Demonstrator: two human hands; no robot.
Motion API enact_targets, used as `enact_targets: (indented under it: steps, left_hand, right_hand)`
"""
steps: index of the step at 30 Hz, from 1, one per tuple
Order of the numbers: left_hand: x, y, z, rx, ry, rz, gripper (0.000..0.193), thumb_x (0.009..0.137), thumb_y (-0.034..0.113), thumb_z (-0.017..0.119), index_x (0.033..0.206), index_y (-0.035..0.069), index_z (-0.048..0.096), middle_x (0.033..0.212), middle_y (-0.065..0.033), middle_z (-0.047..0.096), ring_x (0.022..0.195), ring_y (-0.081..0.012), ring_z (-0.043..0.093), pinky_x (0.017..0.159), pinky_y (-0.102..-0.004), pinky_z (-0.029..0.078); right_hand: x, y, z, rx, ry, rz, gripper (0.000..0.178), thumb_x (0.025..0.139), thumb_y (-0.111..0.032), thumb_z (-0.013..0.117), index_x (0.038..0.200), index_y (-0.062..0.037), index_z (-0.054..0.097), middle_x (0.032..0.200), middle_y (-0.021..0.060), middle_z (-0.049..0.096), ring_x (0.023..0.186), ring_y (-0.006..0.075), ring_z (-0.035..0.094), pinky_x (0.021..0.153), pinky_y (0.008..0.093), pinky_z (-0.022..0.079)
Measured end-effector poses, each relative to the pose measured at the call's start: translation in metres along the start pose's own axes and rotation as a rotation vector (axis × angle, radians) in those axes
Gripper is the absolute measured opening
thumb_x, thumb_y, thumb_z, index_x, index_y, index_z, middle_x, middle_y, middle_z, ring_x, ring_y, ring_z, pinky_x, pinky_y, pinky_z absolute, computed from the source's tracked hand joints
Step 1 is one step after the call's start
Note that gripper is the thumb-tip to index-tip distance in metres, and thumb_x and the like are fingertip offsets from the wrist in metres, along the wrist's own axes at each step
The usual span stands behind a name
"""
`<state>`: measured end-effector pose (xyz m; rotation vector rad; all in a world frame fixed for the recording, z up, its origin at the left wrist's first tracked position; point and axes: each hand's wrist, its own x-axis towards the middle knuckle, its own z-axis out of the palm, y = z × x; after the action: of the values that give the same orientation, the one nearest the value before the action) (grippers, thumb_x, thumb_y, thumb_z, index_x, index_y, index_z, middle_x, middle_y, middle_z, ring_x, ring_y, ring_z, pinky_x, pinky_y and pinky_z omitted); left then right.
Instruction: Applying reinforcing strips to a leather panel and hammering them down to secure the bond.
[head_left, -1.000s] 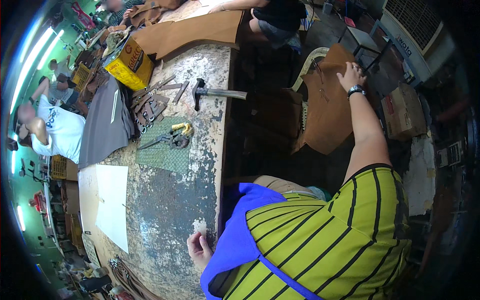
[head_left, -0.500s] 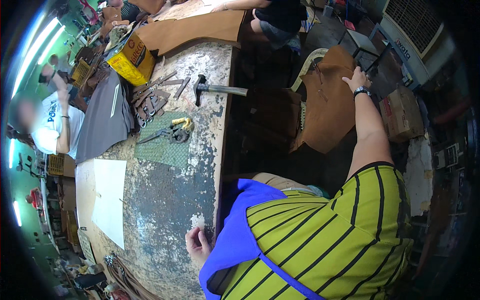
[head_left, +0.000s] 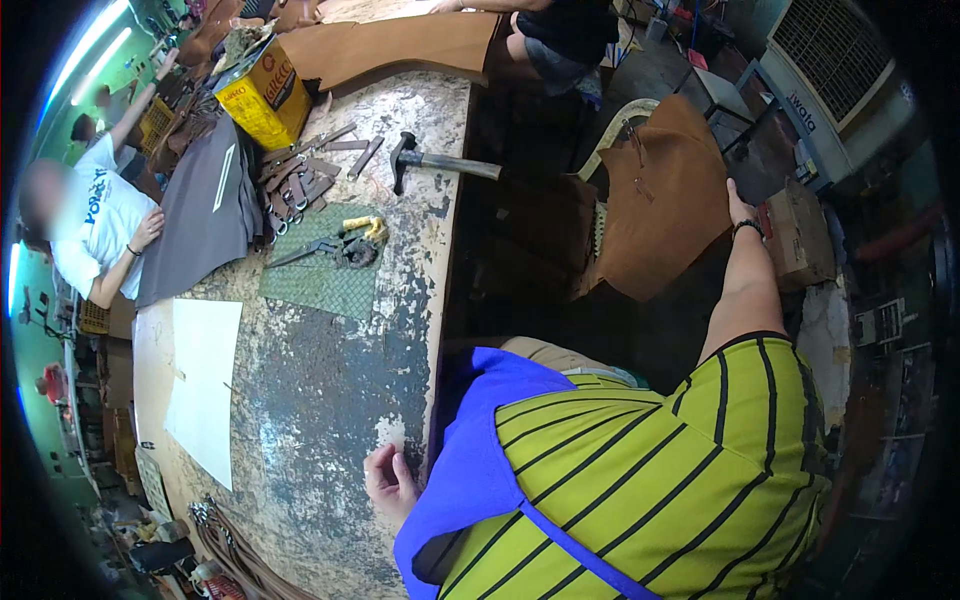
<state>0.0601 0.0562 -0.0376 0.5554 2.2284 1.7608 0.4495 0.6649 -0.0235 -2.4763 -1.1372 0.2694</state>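
A large piece of brown leather [head_left: 665,220] hangs over a pale plastic chair [head_left: 622,125] to the right of the table. My right hand [head_left: 741,204] grips its right edge, with the thumb showing and most of the fingers hidden. My left hand [head_left: 390,478] rests at the table's near edge, loosely curled. Its thumb stands apart from the fingers, and nothing shows between them. Farther up the table lies a hammer [head_left: 440,164], its handle jutting past the edge. Scissors and a yellow-handled tool [head_left: 365,230] lie on a green mat [head_left: 320,285].
A white sheet [head_left: 205,390] lies on the worn table [head_left: 320,400]. Leather straps with metal rings [head_left: 300,190] sit near a yellow can [head_left: 265,95]. Across the table stands a person in white [head_left: 105,215] beside dark grey material [head_left: 195,220]. A cardboard box [head_left: 800,235] stands at right.
My right hand has moved from the leather's upper face to its right edge and now grips it. The person across has lowered a hand onto the dark material. My left hand stays put.
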Motion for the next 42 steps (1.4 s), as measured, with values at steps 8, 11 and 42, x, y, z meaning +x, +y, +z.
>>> enact_targets:
  steps: [8,11,42]
  left_hand:
    - [0.001,0.0,-0.002,-0.021,-0.014,0.024,0.013,0.088,0.0,0.055,0.101,-0.003,0.058,0.098,-0.0067,0.055,0.09,-0.0141,0.054,0.083,-0.0248,0.042]
    - [-0.001,-0.002,-0.003,-0.066,-0.015,0.012,0.014,0.089,0.001,0.055,0.102,-0.002,0.058,0.098,-0.0065,0.055,0.09,-0.0132,0.054,0.082,-0.0242,0.042]
    - [0.014,0.032,-0.011,-0.549,-0.054,-0.188,0.032,0.091,0.016,0.058,0.12,0.003,0.051,0.112,-0.0075,0.057,0.105,-0.0133,0.053,0.088,-0.0275,0.045]
  right_hand:
    - [0.034,0.002,-0.018,0.406,-0.372,0.238,0.045,0.07,-0.054,0.073,0.078,-0.0124,0.057,0.063,-0.0018,0.049,0.047,0.0118,0.045,0.051,0.0281,0.046]
    - [0.037,-0.004,-0.032,0.305,-0.534,0.14,0.038,0.075,-0.041,0.075,0.067,-0.0127,0.051,0.055,-0.0041,0.042,0.047,0.0095,0.043,0.05,0.0255,0.046]
    - [-0.516,-0.207,-0.196,1.548,-2.887,-0.763,0.035,0.096,-0.025,0.046,0.119,-0.0005,0.055,0.127,0.0156,0.055,0.12,0.0263,0.049,0.108,0.0436,0.029]
